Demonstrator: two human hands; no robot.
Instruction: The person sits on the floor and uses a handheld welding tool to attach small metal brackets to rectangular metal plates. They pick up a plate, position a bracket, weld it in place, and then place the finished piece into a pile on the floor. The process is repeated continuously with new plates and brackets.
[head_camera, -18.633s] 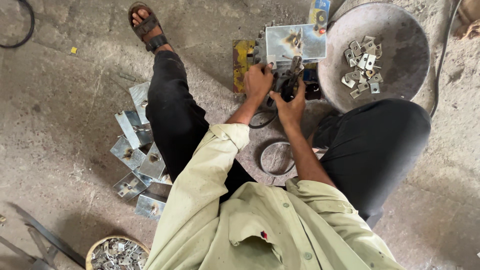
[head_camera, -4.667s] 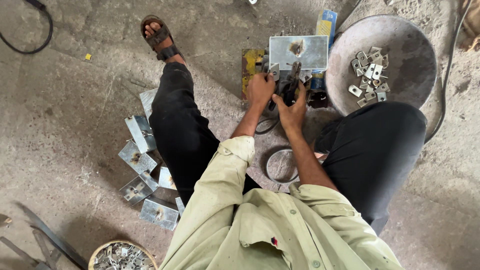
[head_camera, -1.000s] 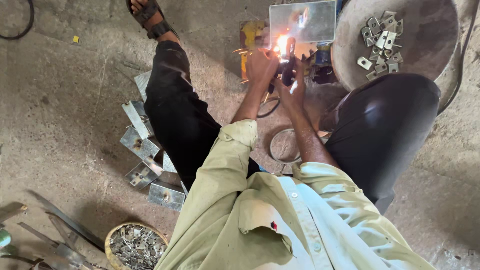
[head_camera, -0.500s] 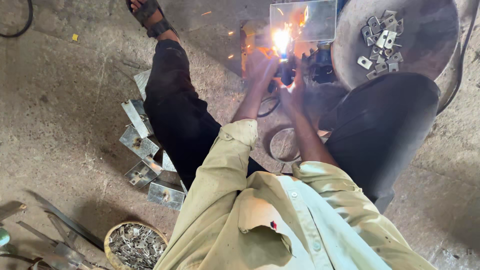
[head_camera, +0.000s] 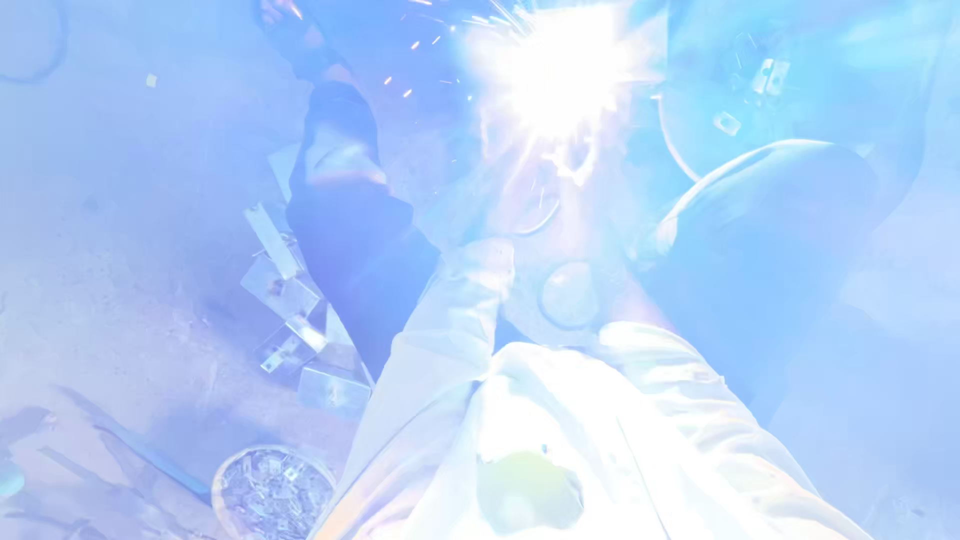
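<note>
A blinding white-blue welding flash (head_camera: 560, 80) fills the top middle of the head view and throws sparks up and to the left. Both my hands reach into that glare and are washed out, so I cannot make out their fingers or what they hold. My left sleeve (head_camera: 450, 320) runs up toward the flash, and my right arm is lost in the light beside it. A metal ring (head_camera: 568, 295) lies on the floor between my legs, just below the flash.
Bent metal plates (head_camera: 290, 310) are piled by my left leg (head_camera: 350, 220). A round bowl of small metal pieces (head_camera: 275, 490) sits at the bottom left. A large pan (head_camera: 690, 170) with a few small pieces (head_camera: 765, 75) lies beyond my right knee (head_camera: 780, 230).
The small orange spark at the workpiece has grown into a full arc flash that washes the whole picture blue-white. My arms and legs stay where they were.
</note>
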